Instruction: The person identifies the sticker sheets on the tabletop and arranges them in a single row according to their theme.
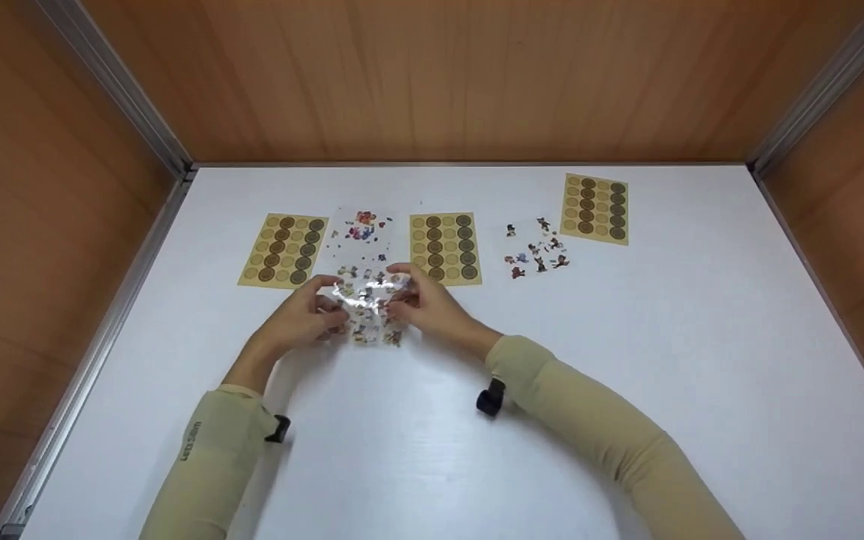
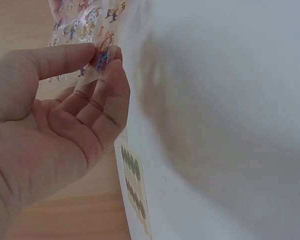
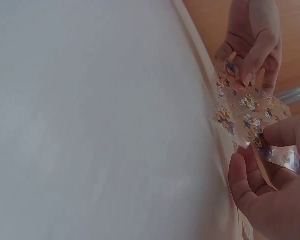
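"Clear sticker sheet (image 1: pixel 366 304): where is it?"

"Just over the white bench (image 1: pixel 417 457), between the left hand (image 1: pixel 298 319) and the right hand (image 1: pixel 438 309)."

"How do they grip?"

"Loosely closed; each pinches one side between thumb and fingers. Glare hides some printing."

"Beyond?"

"Three tan sheets (image 1: pixel 445 249) of printed circles, two more clear sheets (image 1: pixel 535 247) among them bearing small colourful figures (image 1: pixel 541 264)."

Looks like glossy plstc on held sticker sht (image 1: pixel 366 304), matt ppr on dotted shts (image 1: pixel 445 249), smooth desk (image 1: pixel 402 450), wood-grain panels (image 1: pixel 469 82), metal rail (image 1: pixel 115 82).
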`<state>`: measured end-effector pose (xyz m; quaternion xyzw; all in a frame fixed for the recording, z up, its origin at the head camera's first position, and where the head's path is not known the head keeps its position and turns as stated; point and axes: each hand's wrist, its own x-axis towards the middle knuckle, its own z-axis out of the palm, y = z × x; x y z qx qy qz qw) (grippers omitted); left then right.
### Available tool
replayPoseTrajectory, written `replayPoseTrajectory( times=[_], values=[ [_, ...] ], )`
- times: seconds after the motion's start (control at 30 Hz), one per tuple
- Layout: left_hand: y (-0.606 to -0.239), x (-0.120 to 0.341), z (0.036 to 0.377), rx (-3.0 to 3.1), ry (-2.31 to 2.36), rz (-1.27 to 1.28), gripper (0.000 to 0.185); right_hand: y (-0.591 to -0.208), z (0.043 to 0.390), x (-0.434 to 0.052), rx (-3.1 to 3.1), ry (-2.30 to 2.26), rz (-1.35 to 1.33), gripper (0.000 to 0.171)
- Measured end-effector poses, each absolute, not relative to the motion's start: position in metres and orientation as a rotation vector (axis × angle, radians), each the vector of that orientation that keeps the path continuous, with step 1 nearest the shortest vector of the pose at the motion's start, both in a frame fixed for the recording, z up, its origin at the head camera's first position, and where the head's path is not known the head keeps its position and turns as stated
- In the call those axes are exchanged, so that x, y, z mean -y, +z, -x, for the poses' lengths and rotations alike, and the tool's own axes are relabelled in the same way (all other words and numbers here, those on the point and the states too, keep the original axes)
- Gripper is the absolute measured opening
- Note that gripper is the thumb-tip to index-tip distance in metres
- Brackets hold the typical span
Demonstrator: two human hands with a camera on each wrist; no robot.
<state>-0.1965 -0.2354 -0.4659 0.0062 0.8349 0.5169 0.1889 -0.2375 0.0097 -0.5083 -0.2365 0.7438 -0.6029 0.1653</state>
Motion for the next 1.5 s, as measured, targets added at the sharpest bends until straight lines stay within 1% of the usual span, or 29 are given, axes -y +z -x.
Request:
replayPoseTrajectory(
  times=[0.17,0.3,0.37,0.5,0.7,0.8,0.93,1.03,1.23,1.5],
  values=[
    [-0.470,0.273,0.185,-2.408,1.379,0.059,0.063,-0.510,0.237,0.032,-2.147,-1.577,0.723,0.051],
    [-0.477,0.291,0.182,-2.457,1.335,0.115,0.062,-0.514,0.241,0.057,-2.251,-1.394,0.760,0.045],
    [-0.480,0.296,0.182,-2.497,1.302,0.133,0.062,-0.515,0.245,0.067,-2.333,-1.313,0.786,0.045],
    [-0.484,0.304,0.186,-2.519,1.305,0.176,0.063,-0.515,0.251,0.081,-2.394,-1.251,0.826,0.052],
    [-0.490,0.307,0.187,-2.393,1.393,0.204,0.074,-0.519,0.254,0.083,-2.388,-1.163,0.877,0.064],
    [-0.489,0.309,0.189,-2.370,1.404,0.207,0.077,-0.519,0.257,0.083,-2.399,-1.128,0.922,0.066],
    [-0.487,0.310,0.191,-2.410,1.349,0.202,0.078,-0.517,0.259,0.087,-2.429,-1.068,0.987,0.060],
    [-0.488,0.310,0.190,-2.420,1.313,0.203,0.079,-0.518,0.257,0.088,-2.448,-1.015,0.974,0.056],
    [-0.491,0.307,0.189,-2.405,1.321,0.211,0.078,-0.517,0.254,0.085,-2.441,-0.986,0.903,0.055],
    [-0.487,0.307,0.190,-2.451,1.280,0.206,0.077,-0.513,0.258,0.087,-2.447,-0.920,0.979,0.053]
  ],
)
